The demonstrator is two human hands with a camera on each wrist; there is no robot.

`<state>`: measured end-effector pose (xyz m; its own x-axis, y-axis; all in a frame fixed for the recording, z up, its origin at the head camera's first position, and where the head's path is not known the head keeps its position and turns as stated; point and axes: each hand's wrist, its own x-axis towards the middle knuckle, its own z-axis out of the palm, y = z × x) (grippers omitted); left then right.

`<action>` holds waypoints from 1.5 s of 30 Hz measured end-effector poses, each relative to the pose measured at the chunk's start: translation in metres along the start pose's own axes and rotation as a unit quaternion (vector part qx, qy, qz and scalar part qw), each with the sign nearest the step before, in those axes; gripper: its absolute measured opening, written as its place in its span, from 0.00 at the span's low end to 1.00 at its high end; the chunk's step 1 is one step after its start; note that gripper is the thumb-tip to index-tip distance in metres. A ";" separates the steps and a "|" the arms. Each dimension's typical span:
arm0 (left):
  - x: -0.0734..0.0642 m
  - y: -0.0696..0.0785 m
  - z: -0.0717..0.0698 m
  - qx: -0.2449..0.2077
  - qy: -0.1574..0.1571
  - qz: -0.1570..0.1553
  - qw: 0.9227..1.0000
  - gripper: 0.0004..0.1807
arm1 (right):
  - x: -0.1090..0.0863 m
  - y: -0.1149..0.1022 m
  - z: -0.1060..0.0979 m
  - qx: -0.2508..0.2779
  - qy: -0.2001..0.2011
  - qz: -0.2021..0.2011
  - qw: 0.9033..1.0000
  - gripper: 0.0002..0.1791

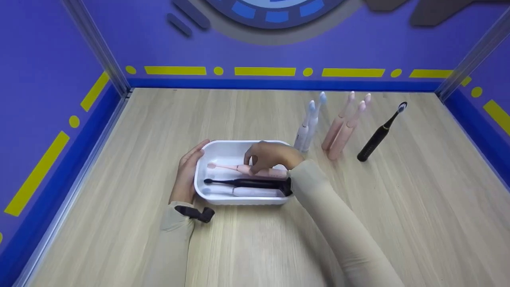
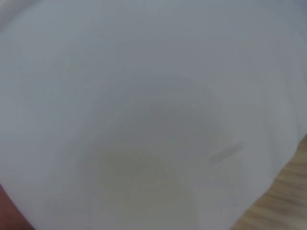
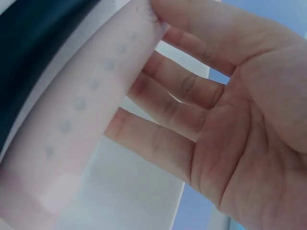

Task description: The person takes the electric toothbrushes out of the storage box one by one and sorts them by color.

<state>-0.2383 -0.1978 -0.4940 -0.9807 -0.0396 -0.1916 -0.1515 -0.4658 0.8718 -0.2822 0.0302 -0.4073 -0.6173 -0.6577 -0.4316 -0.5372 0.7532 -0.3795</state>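
Observation:
A white box [image 1: 239,202] stands on the table. My left hand [image 1: 186,171] rests against its left side, fingers along the outer wall near the far corner and thumb at the rim. Inside the box, my right hand [image 1: 269,156] pinches the handle of a pink electric toothbrush [image 1: 275,173] between thumb and forefinger; the other fingers reach past it. This brush lies with its head to the left. Nearer me, a black electric toothbrush [image 1: 255,183] and a white electric toothbrush [image 1: 255,192] lie parallel to it. Mostly the box's wall [image 2: 153,96] fills the left wrist view.
To the right of the box, white electric toothbrushes [image 1: 301,133], pink electric toothbrushes [image 1: 342,135] and one black electric toothbrush [image 1: 373,143] stand upright on the wooden table [image 1: 179,115]. Blue panels [image 1: 279,56] enclose the table at the back and sides.

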 end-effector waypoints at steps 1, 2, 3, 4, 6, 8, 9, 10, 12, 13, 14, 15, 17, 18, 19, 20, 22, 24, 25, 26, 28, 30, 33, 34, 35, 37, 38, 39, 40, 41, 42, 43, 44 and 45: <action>0.000 0.000 0.000 0.002 0.001 -0.001 1.000 0.23 | -0.001 0.000 -0.001 0.002 0.003 -0.003 1.000 0.15; 0.000 0.000 0.000 0.003 0.000 -0.002 1.000 0.23 | -0.002 -0.001 -0.001 0.005 0.006 -0.007 1.000 0.15; 0.000 0.000 0.000 0.004 0.002 -0.003 1.000 0.23 | -0.003 -0.001 -0.002 0.009 0.008 -0.012 1.000 0.15; 0.000 0.000 0.000 0.005 0.001 -0.003 1.000 0.23 | -0.004 -0.001 -0.002 0.012 0.011 -0.016 1.000 0.15; 0.000 0.000 0.000 0.010 0.002 -0.004 1.000 0.23 | -0.005 -0.001 -0.003 0.019 0.016 -0.028 0.999 0.15; 0.000 0.000 0.000 0.014 0.003 -0.005 1.000 0.23 | -0.007 -0.001 -0.004 0.025 0.021 -0.040 0.999 0.15; 0.000 0.000 0.000 0.016 0.004 -0.006 1.000 0.24 | -0.007 0.000 -0.004 0.028 0.023 -0.047 0.998 0.15; 0.000 0.000 0.000 0.018 0.004 -0.007 1.000 0.24 | -0.008 0.001 -0.005 0.030 0.025 -0.052 0.998 0.15; -0.001 0.001 0.001 0.017 0.007 -0.009 1.000 0.23 | -0.009 0.002 -0.006 0.036 0.028 -0.062 0.997 0.15; -0.001 0.001 0.001 0.018 0.007 -0.011 1.000 0.23 | -0.010 0.003 -0.007 0.038 0.030 -0.064 0.997 0.15; -0.001 0.001 0.001 0.017 0.006 -0.011 1.000 0.24 | -0.011 0.004 -0.007 0.039 0.032 -0.068 0.996 0.15; -0.001 0.001 0.001 0.016 0.006 -0.011 1.000 0.24 | -0.012 0.004 -0.008 0.041 0.034 -0.071 0.996 0.15; 0.000 0.001 0.001 0.022 0.007 -0.009 1.000 0.24 | -0.014 0.005 -0.009 0.043 0.037 -0.075 0.996 0.15; 0.000 0.001 0.000 0.025 0.007 -0.008 1.000 0.24 | -0.015 0.006 -0.009 0.043 0.039 -0.078 0.995 0.15; 0.000 0.001 0.000 0.029 0.008 -0.007 1.000 0.23 | -0.016 0.006 -0.009 0.044 0.040 -0.081 0.995 0.15; 0.000 0.001 0.000 0.033 0.008 -0.006 0.999 0.23 | -0.017 0.006 -0.010 0.044 0.042 -0.084 0.995 0.15; -0.001 0.001 -0.001 0.039 0.011 -0.005 0.999 0.23 | -0.019 0.006 -0.010 0.045 0.048 -0.091 0.994 0.15; -0.001 0.000 -0.002 0.037 0.010 -0.007 0.999 0.23 | -0.021 0.006 -0.009 0.047 0.053 -0.097 0.993 0.15; -0.001 0.000 -0.002 0.034 0.010 -0.008 0.999 0.23 | -0.022 0.005 -0.009 0.048 0.055 -0.099 0.992 0.16; -0.001 0.000 -0.002 0.033 0.010 -0.008 0.999 0.23 | -0.022 0.005 -0.009 0.049 0.058 -0.102 0.992 0.16; -0.002 -0.001 -0.003 0.029 0.010 -0.009 0.999 0.23 | -0.024 0.005 -0.009 0.052 0.062 -0.107 0.991 0.16; -0.001 -0.002 -0.003 0.025 0.006 -0.006 1.000 0.23 | -0.026 0.005 -0.010 0.055 0.068 -0.112 0.990 0.16; -0.002 -0.002 -0.003 0.022 0.002 -0.004 1.000 0.23 | -0.029 0.005 -0.010 0.062 0.079 -0.124 0.987 0.15; -0.002 -0.002 -0.003 0.020 0.002 -0.002 1.000 0.23 | -0.030 0.005 -0.010 0.065 0.082 -0.129 0.986 0.15; -0.002 -0.002 -0.003 0.017 -0.001 0.001 1.000 0.24 | -0.032 0.005 -0.010 0.069 0.087 -0.134 0.985 0.15; -0.002 -0.002 -0.003 0.019 -0.004 0.004 1.000 0.24 | -0.034 0.006 -0.010 0.077 0.096 -0.142 0.982 0.15; -0.002 -0.002 -0.003 0.019 -0.005 0.005 1.000 0.24 | -0.035 0.006 -0.010 0.079 0.101 -0.146 0.981 0.15; -0.003 -0.002 -0.003 0.017 -0.006 0.006 1.000 0.24 | -0.036 0.007 -0.010 0.083 0.105 -0.149 0.980 0.15; -0.003 -0.002 -0.003 0.017 -0.008 0.007 1.000 0.24 | -0.037 0.007 -0.010 0.088 0.107 -0.150 0.979 0.15; -0.003 -0.002 -0.003 0.016 -0.011 0.008 1.000 0.24 | -0.039 0.007 -0.010 0.092 0.109 -0.151 0.978 0.15; -0.003 -0.002 -0.003 0.016 -0.012 0.007 1.000 0.24 | -0.039 0.008 -0.010 0.095 0.110 -0.152 0.978 0.15; -0.003 -0.002 -0.003 0.015 -0.013 0.006 1.000 0.24 | -0.040 0.008 -0.010 0.097 0.112 -0.151 0.977 0.15; -0.003 -0.002 -0.003 0.014 -0.013 0.006 1.000 0.24 | -0.041 0.009 -0.010 0.100 0.113 -0.151 0.977 0.15; -0.003 -0.001 -0.003 0.015 -0.013 0.005 1.000 0.24 | -0.042 0.009 -0.010 0.104 0.114 -0.151 0.976 0.15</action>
<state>-0.2348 -0.1996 -0.4959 -0.9850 -0.0219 -0.1709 -0.1442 -0.4381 0.8873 -0.2669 0.0649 -0.3839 -0.5738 -0.8139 -0.0910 -0.5997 0.4932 -0.6301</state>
